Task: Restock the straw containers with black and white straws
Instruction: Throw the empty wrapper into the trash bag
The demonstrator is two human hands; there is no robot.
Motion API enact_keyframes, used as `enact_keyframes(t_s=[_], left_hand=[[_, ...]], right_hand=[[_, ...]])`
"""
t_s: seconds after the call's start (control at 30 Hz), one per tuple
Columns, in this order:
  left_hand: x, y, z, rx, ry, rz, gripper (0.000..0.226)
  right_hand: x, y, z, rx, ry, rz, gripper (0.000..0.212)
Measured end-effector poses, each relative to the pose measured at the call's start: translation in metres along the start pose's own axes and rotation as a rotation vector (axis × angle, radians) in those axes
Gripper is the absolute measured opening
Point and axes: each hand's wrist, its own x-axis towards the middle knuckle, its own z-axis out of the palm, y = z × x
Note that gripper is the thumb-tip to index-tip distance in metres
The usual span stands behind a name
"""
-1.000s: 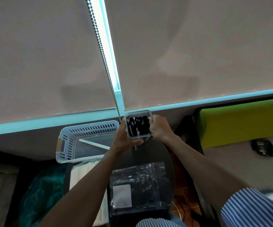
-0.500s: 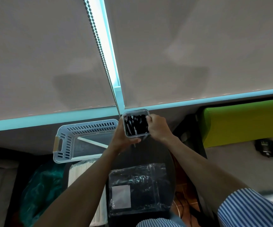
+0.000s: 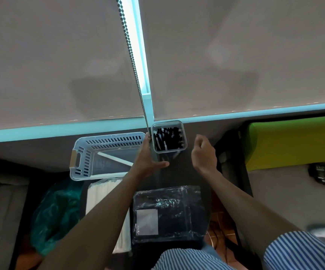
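Observation:
A clear square straw container (image 3: 184, 133), filled with upright black and white straws, stands at the far edge of the dark round table (image 3: 194, 172). My left hand (image 3: 148, 160) grips its left side and base. My right hand (image 3: 204, 152) hovers just right of the container, fingers curled, holding nothing. A white slotted basket (image 3: 83, 152) to the left holds a single white straw (image 3: 114, 158). A pack of white straws (image 3: 101, 191) lies under my left forearm. A clear bag of black straws (image 3: 169, 211) lies on the near part of the table.
Closed roller blinds fill the view ahead, and a bead chain (image 3: 134, 65) hangs down to the container. A teal plastic bag (image 3: 56, 211) sits at lower left. A green cushion (image 3: 294, 143) and a dark device (image 3: 322, 174) lie to the right.
My right hand has let go of the container and pulled away to the right. My left hand keeps its hold on the container.

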Motion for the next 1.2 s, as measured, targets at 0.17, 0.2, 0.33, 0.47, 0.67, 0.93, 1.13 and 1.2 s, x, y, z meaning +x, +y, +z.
enact_keyframes(t_s=[0.17, 0.2, 0.33, 0.47, 0.67, 0.93, 1.13, 1.2], left_hand=[[-0.027, -0.007, -0.001, 0.067, 0.096, 0.012, 0.129], [-0.034, -0.009, -0.001, 0.080, 0.133, 0.027, 0.125], [-0.066, -0.010, 0.004, 0.137, 0.268, 0.093, 0.104], [-0.098, -0.014, 0.007, 0.171, 0.382, 0.102, 0.075], [-0.151, -0.040, 0.019, 0.187, 0.342, -0.009, 0.057], [-0.213, -0.072, 0.048, 0.144, 0.344, -0.173, 0.055], [-0.229, -0.079, 0.059, 0.130, 0.355, -0.224, 0.052], [-0.229, -0.079, 0.061, 0.121, 0.365, -0.233, 0.051]], right_hand=[[-0.020, 0.038, -0.001, -0.181, -0.119, 0.103, 0.033], [-0.023, 0.045, 0.001, -0.204, -0.170, 0.093, 0.033], [-0.038, 0.066, 0.013, -0.264, -0.461, -0.059, 0.033], [-0.048, 0.077, 0.028, -0.586, -0.723, -0.210, 0.056], [-0.048, 0.087, 0.046, -1.012, -0.878, -0.377, 0.090], [-0.054, 0.109, 0.057, -1.174, -0.803, -0.511, 0.057], [-0.061, 0.093, 0.055, -1.005, -0.978, -0.430, 0.016], [-0.058, 0.081, 0.055, -0.975, -0.978, -0.454, 0.012]])
